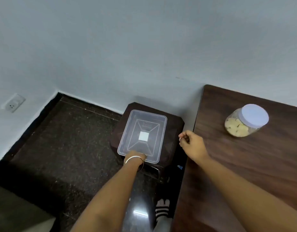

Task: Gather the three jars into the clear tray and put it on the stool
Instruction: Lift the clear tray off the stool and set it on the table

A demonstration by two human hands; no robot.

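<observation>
A clear rectangular tray (127, 131) sits on a dark brown stool (175, 129) against the wall, with nothing inside but a white square label at its bottom. My left hand (136, 156) is at the tray's near rim, fingers hidden under or against the edge, a bangle on the wrist. My right hand (191, 141) hovers beside the stool's right side, fingers loosely curled, holding nothing. One clear jar (239, 128) with a white lid and pale yellow contents stands on the wooden table (244, 164) at the right. No other jars are in view.
The wooden table's left edge runs close to the stool. Dark speckled floor (69, 139) lies to the left, with a wall socket (13, 102) low on the left wall. My foot in a striped sandal (162, 208) is below the stool.
</observation>
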